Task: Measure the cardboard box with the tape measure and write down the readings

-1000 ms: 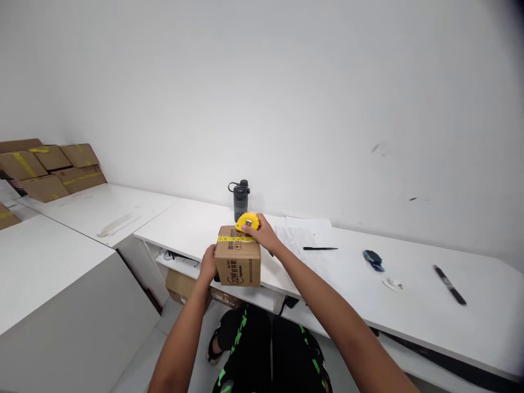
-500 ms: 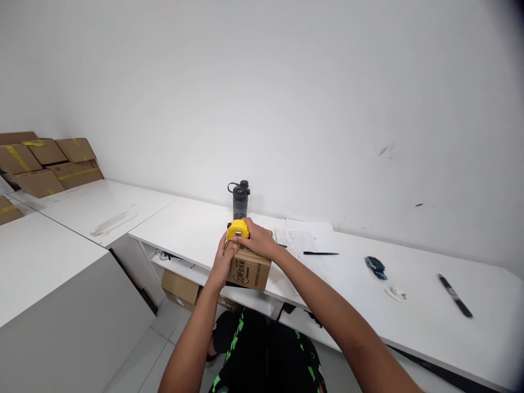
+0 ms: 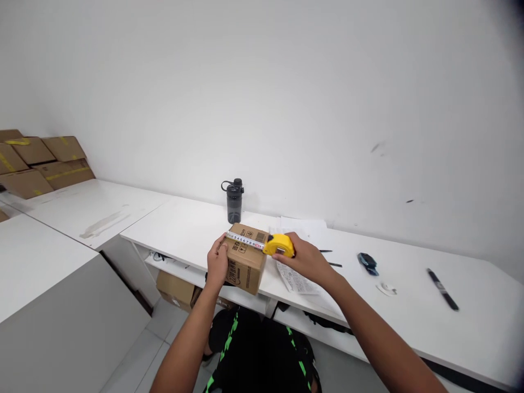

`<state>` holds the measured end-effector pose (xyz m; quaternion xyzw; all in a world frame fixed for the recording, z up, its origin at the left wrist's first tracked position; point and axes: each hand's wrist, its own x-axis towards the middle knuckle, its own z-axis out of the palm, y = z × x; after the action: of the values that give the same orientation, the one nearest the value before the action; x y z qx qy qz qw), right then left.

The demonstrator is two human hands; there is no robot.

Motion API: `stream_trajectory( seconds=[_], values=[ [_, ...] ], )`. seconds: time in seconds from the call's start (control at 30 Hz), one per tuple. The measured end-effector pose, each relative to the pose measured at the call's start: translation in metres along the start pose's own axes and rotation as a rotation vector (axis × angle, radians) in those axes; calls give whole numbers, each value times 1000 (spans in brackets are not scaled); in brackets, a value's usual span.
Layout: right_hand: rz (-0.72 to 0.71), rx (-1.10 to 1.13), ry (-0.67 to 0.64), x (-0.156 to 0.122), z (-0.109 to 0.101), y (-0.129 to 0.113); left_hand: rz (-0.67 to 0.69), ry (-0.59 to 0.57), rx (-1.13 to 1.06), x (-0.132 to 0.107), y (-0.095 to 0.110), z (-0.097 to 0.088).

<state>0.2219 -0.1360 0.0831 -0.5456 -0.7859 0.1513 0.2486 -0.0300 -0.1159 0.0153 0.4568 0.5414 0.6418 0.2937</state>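
A small brown cardboard box (image 3: pixel 245 265) stands at the near edge of the white desk (image 3: pixel 192 229). My left hand (image 3: pixel 218 263) presses against the box's left side, thumb pinning the end of a measuring tape at the top left corner. The white tape blade (image 3: pixel 245 240) stretches across the box's top edge. My right hand (image 3: pixel 305 263) is closed around the yellow tape measure case (image 3: pixel 279 245), held just past the box's right corner.
A dark water bottle (image 3: pixel 234 200) stands behind the box by the wall. Printed papers (image 3: pixel 301 226) and a black pen (image 3: pixel 334 265) lie to the right, then a small dark device (image 3: pixel 367 262), a white object (image 3: pixel 385 287) and a black marker (image 3: pixel 442 289). Cardboard boxes (image 3: pixel 36 164) are stacked far left.
The box has been turned. My right hand has pulled the yellow case rightward from the box's top left corner, drawing the tape out along the top edge. My left hand holds the tape's end.
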Motion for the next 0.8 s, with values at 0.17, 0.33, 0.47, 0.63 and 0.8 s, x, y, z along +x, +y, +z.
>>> stream_trajectory(
  seconds=[0.17,0.33,0.47,0.63,0.8],
  values=[
    [105,-23,107,-30,-17,22,9,3,-26,5,-1,6],
    [13,43,156,-13,-16,15,-28,-28,-80,4,3,15],
    [-54,173,220,10,0,-6,-49,-43,-107,1,5,16],
    [-125,386,243,49,30,-50,-30,-90,-158,-3,2,11],
    [-177,355,145,77,60,-81,-26,-102,-127,-3,-1,5]
  ],
)
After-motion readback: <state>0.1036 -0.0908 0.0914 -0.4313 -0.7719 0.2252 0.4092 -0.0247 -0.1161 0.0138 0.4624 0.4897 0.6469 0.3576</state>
